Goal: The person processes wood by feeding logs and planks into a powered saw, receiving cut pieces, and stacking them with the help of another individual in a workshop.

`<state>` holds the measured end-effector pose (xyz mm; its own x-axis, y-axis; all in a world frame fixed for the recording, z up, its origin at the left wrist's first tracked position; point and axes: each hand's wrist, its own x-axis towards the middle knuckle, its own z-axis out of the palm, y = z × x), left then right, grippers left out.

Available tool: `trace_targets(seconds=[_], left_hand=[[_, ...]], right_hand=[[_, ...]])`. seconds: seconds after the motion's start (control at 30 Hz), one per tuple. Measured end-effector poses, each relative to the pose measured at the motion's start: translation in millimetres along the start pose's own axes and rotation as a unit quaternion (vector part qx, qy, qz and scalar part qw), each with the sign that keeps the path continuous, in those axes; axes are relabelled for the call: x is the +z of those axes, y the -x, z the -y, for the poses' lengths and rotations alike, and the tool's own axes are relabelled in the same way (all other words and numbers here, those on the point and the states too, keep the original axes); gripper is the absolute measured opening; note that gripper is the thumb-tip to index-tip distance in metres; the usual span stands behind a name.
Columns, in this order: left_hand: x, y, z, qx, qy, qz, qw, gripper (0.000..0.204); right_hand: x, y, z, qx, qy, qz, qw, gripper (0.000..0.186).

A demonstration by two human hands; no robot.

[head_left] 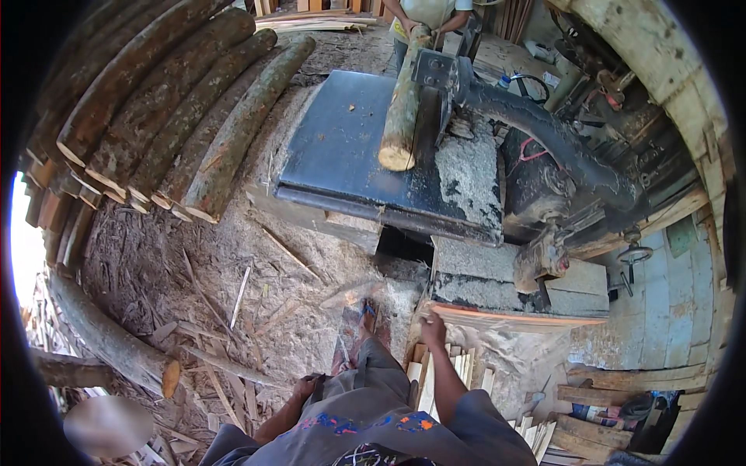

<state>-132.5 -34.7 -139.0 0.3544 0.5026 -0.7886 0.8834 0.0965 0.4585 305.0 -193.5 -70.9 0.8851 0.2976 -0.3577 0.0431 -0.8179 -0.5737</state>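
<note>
My left hand [305, 386] hangs low beside my left thigh, fingers curled; whether it holds something is too dark to tell. My right hand [433, 330] is raised beside the orange-edged end of a sawdust-covered bench [521, 311], its fingers curled with nothing visible in them. Ahead, a bark-covered log [400, 132] lies lengthwise on the dark metal saw table [334, 140], beside the blade guard [431, 70]. At the far end, a co-worker [427, 15] grips the log with both hands.
Bark-covered logs [179, 101] are piled at left, with a curved log [116, 334] below. Machinery with handwheels [635, 254] fills the right. My bare-legged foot [368, 314] stands on a board amid sawdust. Light wood strips [466, 373] and planks [598, 396] lie at lower right.
</note>
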Motion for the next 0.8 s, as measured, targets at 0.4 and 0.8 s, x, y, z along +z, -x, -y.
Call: trace_targets(seconds=[0.4,0.8], left_hand=[[-163.0,-61.2,-459.0,0.218,0.290,0.082,0.928,0.089],[-119.2,-2.2,-402.5,0.182,0.337,0.189,0.904,0.106]], right_hand=[[-45.8,-147.9,265.9,0.116,-0.444,0.188,0.868,0.072],[28.5,-7.3,213.9,0.178,-0.599,0.275,0.731,0.080]])
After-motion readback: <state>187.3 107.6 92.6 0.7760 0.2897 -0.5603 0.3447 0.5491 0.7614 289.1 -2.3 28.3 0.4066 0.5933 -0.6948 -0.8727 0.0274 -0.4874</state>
